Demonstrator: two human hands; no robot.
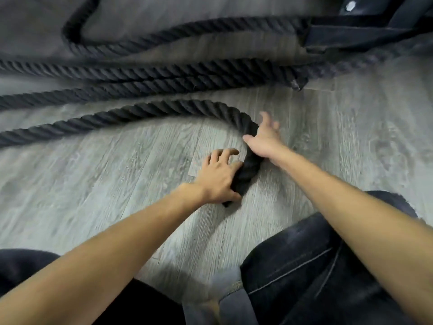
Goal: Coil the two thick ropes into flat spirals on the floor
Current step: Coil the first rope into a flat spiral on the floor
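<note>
On the person's side of the black frame (351,26), the near rope (140,111) hooks round on the floor (117,174) to its end. The left hand (219,178) pinches that end between thumb and forefinger, its other fingers bent and spread. The right hand (266,139) presses the bend with fingers apart; more rope strands (164,73) lie closer to the frame.

Left grip (220,177) curled, right grip (264,139) splayed.

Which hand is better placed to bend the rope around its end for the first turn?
Probably right: the right hand lies on the rope at its bend, while the left hand holds its end.
</note>
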